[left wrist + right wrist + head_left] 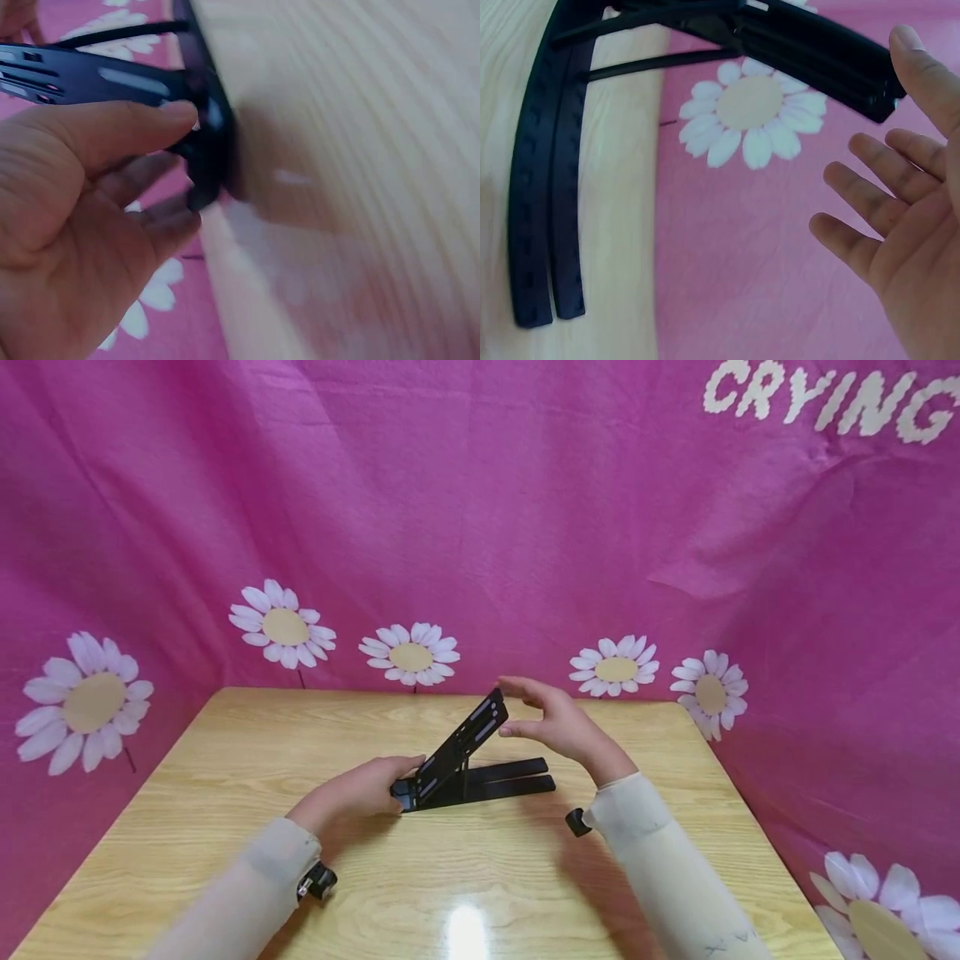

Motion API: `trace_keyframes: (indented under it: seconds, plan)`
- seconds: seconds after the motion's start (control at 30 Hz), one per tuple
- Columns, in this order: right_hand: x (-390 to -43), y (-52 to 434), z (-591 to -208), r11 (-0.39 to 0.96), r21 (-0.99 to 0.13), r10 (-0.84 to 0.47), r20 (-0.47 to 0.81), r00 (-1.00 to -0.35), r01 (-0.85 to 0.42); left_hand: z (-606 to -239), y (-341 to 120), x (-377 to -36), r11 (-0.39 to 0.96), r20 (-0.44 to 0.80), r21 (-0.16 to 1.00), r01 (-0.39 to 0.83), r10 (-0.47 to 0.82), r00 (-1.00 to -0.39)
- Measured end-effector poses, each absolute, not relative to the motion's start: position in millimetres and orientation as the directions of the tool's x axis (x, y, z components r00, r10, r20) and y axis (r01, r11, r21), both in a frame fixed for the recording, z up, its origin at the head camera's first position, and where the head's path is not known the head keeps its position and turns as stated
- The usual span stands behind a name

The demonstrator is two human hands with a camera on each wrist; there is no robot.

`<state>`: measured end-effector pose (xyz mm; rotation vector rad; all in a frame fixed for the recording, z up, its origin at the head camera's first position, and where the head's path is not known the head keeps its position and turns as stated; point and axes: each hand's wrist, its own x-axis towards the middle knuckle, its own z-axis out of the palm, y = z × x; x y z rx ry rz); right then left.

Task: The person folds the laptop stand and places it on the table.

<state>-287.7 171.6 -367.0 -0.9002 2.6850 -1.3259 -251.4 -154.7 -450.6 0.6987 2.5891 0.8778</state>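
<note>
A black folding laptop stand [457,752] stands on the table with its upper plate tilted up to the right. Two base bars [544,195] lie side by side under it, and thin struts [660,64] link them to the raised part. At the low hinged end my left hand [367,785] pinches the stand between thumb [142,127] and fingers, as the left wrist view shows. My right hand [558,718] is by the top end of the plate, its fingers spread and loosely bent, the thumb [922,71] right at the plate's corner.
The light wooden table [465,868] runs up to a pink cloth backdrop [487,527] printed with white daisies and letters. The cloth also hangs along both sides of the table. A small black camera is on each sleeved wrist.
</note>
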Motion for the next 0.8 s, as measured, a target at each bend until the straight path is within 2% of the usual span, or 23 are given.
trace_keyframes:
  seconds: [0.2,0.4,0.57,0.8]
  plan:
    - [-283.5,193.4,-380.6,0.498,-0.711,-0.511,0.222,-0.830,-0.497,-431.6,-131.0,-251.9,0.677,-0.031,0.653,0.341,0.473,-0.880]
    - [-281.4,211.5,-400.2,0.547,-0.672,-0.521,0.192,-0.831,-0.499,-407.2,-107.5,-251.0,0.617,0.134,0.678,0.400,0.431,-0.892]
    - [-283.2,224.2,-417.1,0.558,-0.691,-0.527,0.133,-0.839,-0.460,-392.1,-84.8,-251.2,0.565,0.258,0.696,0.443,0.380,-0.888]
    - [-289.8,236.1,-439.6,0.565,-0.727,-0.566,0.004,-0.825,-0.391,-374.8,-59.9,-253.5,0.581,0.285,0.678,0.450,0.357,-0.890]
